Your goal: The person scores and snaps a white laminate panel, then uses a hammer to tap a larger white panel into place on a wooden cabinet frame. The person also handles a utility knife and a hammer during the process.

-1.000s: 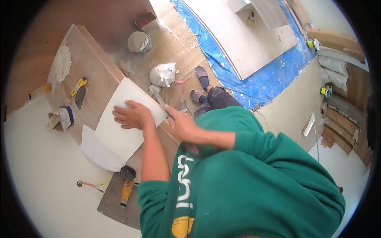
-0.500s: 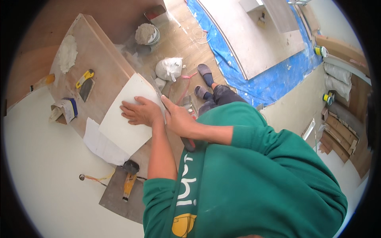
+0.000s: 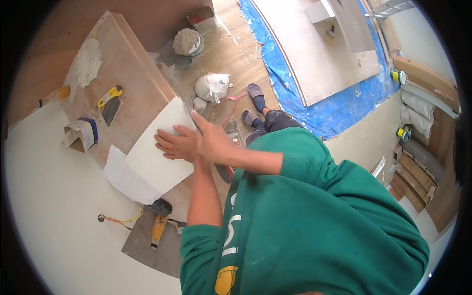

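My left hand [image 3: 178, 144] lies flat with spread fingers on a white board [image 3: 156, 164], pressing it onto a wooden worktop [image 3: 129, 96]. Close against its wrist, my right hand [image 3: 215, 140] is closed round a long, narrow saw-like tool with a red and black handle end [image 3: 225, 173]. The tool runs along the board's right edge; its exact kind is hard to make out behind the fingers. Under the board's near left corner sticks out a white sheet [image 3: 123, 178].
On the worktop lie a yellow cutter [image 3: 110, 96], a whitish powder heap [image 3: 88, 63] and an open paper bag [image 3: 82, 135]. A black-headed tool with a yellow handle [image 3: 158, 231] rests nearer. Beyond stand a filled bucket [image 3: 189, 43], a tied white bag [image 3: 212, 87] and blue sheeting [image 3: 275, 73].
My right hand has slid forward and left with the tool along the board's edge, now overlapping the left wrist. The left hand stays on the board. The whole view has shifted slightly.
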The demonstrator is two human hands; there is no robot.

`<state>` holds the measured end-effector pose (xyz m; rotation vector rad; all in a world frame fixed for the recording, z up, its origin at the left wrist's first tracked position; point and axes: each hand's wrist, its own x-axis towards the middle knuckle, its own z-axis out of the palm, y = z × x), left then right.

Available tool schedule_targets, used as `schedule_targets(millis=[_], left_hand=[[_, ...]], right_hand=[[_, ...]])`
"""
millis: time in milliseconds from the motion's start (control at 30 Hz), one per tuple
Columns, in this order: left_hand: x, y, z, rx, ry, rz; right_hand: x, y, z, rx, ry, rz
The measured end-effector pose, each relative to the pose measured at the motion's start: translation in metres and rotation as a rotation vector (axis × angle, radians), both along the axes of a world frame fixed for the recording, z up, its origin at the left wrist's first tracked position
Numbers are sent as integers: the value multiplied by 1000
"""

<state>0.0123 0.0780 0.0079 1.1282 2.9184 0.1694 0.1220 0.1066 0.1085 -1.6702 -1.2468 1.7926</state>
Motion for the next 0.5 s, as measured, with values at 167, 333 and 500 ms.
schedule_targets(millis=[167,333,500], left_hand=[[-1,-1,-1,9,-1,2],[-4,-3,4,12,-9,-39],[-5,-2,13,-3,-39,-39]], right_hand=[[-9,2,-10,38,-45,-44],[2,33,-59,144,-162,113],[-26,158,-17,485,-196,334]])
